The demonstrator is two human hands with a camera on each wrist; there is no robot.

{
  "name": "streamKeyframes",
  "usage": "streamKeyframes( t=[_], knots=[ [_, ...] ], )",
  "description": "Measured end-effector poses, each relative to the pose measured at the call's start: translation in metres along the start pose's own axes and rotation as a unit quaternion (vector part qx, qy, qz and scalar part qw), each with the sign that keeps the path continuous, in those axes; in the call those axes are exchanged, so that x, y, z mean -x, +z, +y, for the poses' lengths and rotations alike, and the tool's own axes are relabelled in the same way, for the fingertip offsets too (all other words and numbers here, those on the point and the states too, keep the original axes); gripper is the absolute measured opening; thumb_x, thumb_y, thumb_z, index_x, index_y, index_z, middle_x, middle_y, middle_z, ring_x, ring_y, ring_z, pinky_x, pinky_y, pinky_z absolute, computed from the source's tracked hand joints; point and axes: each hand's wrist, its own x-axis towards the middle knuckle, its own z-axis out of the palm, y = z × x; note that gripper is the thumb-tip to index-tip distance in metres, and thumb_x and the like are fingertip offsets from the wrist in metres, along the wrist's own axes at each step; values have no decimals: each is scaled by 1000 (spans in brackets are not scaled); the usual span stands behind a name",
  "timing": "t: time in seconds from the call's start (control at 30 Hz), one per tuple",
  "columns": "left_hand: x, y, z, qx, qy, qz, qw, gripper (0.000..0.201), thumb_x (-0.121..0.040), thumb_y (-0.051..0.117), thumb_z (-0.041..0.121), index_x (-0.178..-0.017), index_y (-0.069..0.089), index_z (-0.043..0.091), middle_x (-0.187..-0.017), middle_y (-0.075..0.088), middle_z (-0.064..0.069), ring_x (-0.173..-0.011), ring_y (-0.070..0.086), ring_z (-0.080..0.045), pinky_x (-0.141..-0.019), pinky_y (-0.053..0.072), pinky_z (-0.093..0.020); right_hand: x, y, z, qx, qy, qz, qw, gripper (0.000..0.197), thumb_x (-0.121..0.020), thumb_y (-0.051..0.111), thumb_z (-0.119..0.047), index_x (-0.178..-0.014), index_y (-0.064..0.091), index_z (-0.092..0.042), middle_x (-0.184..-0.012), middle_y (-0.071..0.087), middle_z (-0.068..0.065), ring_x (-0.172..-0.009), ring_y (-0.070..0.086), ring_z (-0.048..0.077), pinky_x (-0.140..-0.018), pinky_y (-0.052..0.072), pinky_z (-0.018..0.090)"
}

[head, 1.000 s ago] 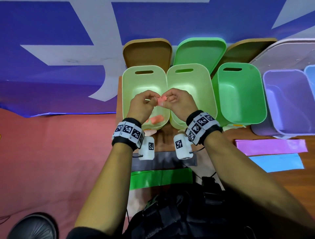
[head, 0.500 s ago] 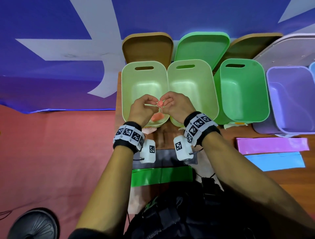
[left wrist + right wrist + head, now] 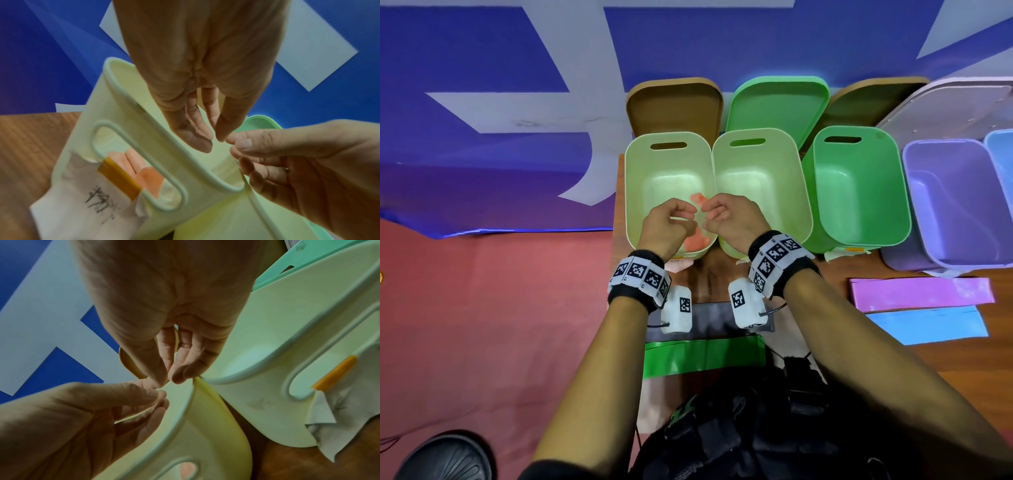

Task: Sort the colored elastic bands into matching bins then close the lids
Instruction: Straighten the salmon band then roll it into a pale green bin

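Both hands hover over the near end of the leftmost pale green bin point(image 3: 640, 192). My left hand point(image 3: 688, 215) and right hand point(image 3: 709, 212) have loosely curled fingers, tips almost touching, and nothing shows between them in either wrist view. A small orange band point(image 3: 698, 199) sits just beyond the fingertips inside that bin; whether it is in the air or on the floor I cannot tell. More orange bands point(image 3: 697, 241) lie at the bin's near end, seen through its handle slot point(image 3: 135, 165). The left hand's fingers point(image 3: 197, 136) point down over the rim point(image 3: 131, 104).
To the right stand a second pale green bin point(image 3: 791, 192), a green bin point(image 3: 859, 192), a purple bin point(image 3: 955, 205) and a blue bin's edge point(image 3: 1001, 154). Lids lean behind them. Green point(image 3: 705, 356), purple point(image 3: 921, 294) and blue point(image 3: 928, 325) bands lie on the wooden table.
Both hands were pinching a small rolled orange band together; now their fingers have parted and the band is inside the leftmost bin, past the fingertips.
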Motion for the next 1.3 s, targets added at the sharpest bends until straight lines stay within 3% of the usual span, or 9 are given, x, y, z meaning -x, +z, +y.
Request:
streamKeyframes(
  t=[0.23,0.4,0.5,0.67,0.77,0.87,1.0,1.13,1.3],
  knots=[
    [27,-3,4,-32,42,-2,999,17,-83,67,4,-89,67,21,-81,66,1,-74,63,-17,-79,55,-34,27,0,-4,24,-16,-1,1000,17,-85,66,-10,-95,71,-23,-85,65,-9,-79,59,2,-67,39,8],
    [56,-14,-1,-44,69,18,996,13,-86,66,4,-92,67,16,-80,64,2,-75,61,-13,-70,50,-21,52,5,-10,22,-39,-4,999,19,-85,64,-6,-99,71,-18,-91,58,-14,-74,54,-7,-62,36,-1],
    [71,-22,-11,-49,73,24,996,14,-86,65,2,-91,66,15,-77,61,3,-71,59,-11,-63,46,-13,65,17,-11,38,-52,-15,998,18,-86,64,-8,-101,73,-15,-87,59,-15,-74,54,-6,-67,38,6],
    [89,-34,-41,-49,51,27,997,19,-85,67,0,-83,64,19,-71,59,1,-69,56,-14,-66,47,-22,78,47,-5,46,-53,-35,997,10,-83,71,-16,-89,70,-23,-80,64,-12,-74,57,2,-67,42,16],
    [98,-43,-62,-54,32,25,998,17,-86,65,0,-85,64,17,-71,58,3,-69,55,-13,-64,44,-18,80,73,0,45,-48,-58,996,10,-83,71,-15,-91,74,-20,-89,72,-7,-79,62,6,-68,43,16],
    [101,-54,-85,-69,6,25,997,22,-88,67,4,-79,62,24,-72,60,6,-70,56,-14,-70,48,-27,81,100,6,25,-47,-77,996,16,-80,66,-7,-92,74,-15,-96,73,1,-86,64,13,-67,40,16],
    [103,-68,-113,-89,-11,16,996,24,-87,65,0,-77,62,22,-72,61,8,-67,55,-10,-73,47,-25,83,128,11,49,-41,-105,992,14,-83,68,-7,-95,72,-13,-76,63,-7,-69,54,1,-68,39,15],
    [103,-82,-138,-120,-34,6,992,17,-88,61,3,-85,65,19,-77,64,7,-68,56,-6,-73,45,-22,83,155,17,46,-6,-109,993,14,-84,67,-4,-95,73,-11,-71,61,-10,-67,55,2,-72,43,18],
    [106,-89,-165,-106,-69,8,992,17,-90,53,1,-90,63,14,-76,64,1,-45,56,-3,-48,50,-23,85,190,27,70,28,-117,990,20,-83,63,-3,-95,74,-14,-75,64,-10,-83,63,12,-84,50,23]
  ],
)
